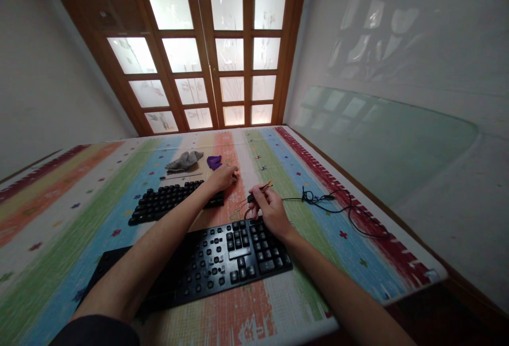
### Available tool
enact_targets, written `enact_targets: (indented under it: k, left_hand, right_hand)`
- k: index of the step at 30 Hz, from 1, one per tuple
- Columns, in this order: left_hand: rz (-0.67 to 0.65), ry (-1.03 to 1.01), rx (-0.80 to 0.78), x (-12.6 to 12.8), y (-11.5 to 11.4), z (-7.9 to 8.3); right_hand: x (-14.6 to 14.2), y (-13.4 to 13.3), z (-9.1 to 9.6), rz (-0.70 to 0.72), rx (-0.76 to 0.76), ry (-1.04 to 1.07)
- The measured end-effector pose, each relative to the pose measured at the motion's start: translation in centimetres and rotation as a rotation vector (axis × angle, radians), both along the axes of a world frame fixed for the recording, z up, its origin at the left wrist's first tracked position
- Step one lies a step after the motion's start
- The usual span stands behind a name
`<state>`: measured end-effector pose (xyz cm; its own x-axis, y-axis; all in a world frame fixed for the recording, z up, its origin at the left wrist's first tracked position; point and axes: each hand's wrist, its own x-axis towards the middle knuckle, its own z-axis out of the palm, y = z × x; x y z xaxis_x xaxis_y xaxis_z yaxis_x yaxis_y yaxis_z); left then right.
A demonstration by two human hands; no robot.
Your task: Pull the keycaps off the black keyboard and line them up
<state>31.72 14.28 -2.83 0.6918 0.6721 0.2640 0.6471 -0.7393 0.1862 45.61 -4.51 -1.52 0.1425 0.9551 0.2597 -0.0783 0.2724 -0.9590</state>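
Note:
A black keyboard (222, 261) with several keycaps missing lies near me on the striped mat (302, 166). Beyond it sits a block of loose black keycaps (167, 200). My left hand (223, 176) reaches past that block, fingers curled on the mat near a purple object (213, 161). Just past the keyboard's far right corner, my right hand (270, 211) is closed on a thin tool (258, 193) that looks like a wire keycap puller. What the left fingers pinch is too small to make out.
A grey cloth (183, 161) lies at the back of the mat beside a thin dark stick (181, 177). The keyboard's black cable (338, 205) is bunched to the right. A glass tabletop (389, 139) lies to the right; wooden doors (214, 44) stand behind.

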Motion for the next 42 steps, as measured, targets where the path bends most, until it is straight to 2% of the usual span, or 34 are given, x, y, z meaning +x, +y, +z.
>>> enact_targets:
  k: [6,11,14,18,24,28,31,36,42]
  left_hand:
    - [-0.025,-0.005,-0.009,-0.1,-0.1,0.4]
    - [-0.049,-0.043,0.016,-0.8,-0.8,1.9]
    - [-0.084,-0.078,0.038,-1.5,-2.2,3.0]
    - [-0.235,-0.174,0.071,-2.7,-5.7,3.8]
    - [-0.343,-0.247,-0.074,-4.8,-11.7,2.3]
    - [-0.287,-0.327,-0.155,-5.9,-14.2,1.2]
    - [-0.271,-0.391,-0.201,-6.3,-14.8,0.6]
    - [-0.226,-0.467,-0.235,-6.5,-14.7,-0.2]
    - [-0.221,-0.462,-0.291,-6.4,-14.8,-0.5]
  right_hand:
    - [0.1,-0.1,0.0,0.002,0.007,-0.018]
    - [0.2,-0.4,0.3,0.005,0.028,-0.068]
    - [0.3,-0.7,0.4,0.049,0.043,-0.138]
    - [0.2,-1.2,0.1,0.126,0.067,-0.279]
    - [0.3,-1.3,-0.1,0.116,0.165,-0.454]
    - [0.7,-1.1,-0.2,0.076,0.185,-0.501]
    - [0.9,-0.9,-0.3,0.095,0.139,-0.496]
    - [0.8,-1.0,-0.7,0.181,0.037,-0.454]
    - [0.4,-1.2,-0.8,0.196,0.035,-0.457]
